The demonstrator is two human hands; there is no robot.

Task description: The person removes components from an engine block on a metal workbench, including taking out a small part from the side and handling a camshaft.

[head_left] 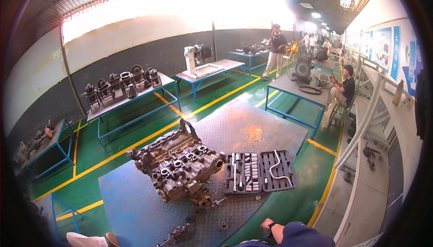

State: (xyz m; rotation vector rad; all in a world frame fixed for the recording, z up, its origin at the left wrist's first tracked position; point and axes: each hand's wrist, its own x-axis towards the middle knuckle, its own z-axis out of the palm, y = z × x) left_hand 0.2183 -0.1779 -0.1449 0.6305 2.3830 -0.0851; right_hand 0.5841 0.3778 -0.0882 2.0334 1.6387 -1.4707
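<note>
My right hand [266,224] comes in at the lower edge, with a dark band on the wrist and a navy sleeve behind it. Its fingers look curled in, and no object shows in them. My left hand is out of sight. Ahead, a greasy metal engine block [178,161] rests on a chequered steel plate [239,120]. To its right, nearest my hand, lies an open socket set case [229,174] with several sockets and a bent crank handle [272,171]. A small shaft-like part [176,234] and a round gear-like part [223,226] lie on the plate.
Blue-framed tables hold several metal parts [125,77], a white engine stand [191,64] and a dark machine [303,68]. One person [276,48] stands beyond; another [346,86] sits at the right table. Pale railings [361,129] run along the right. A shoe [112,239] shows bottom left.
</note>
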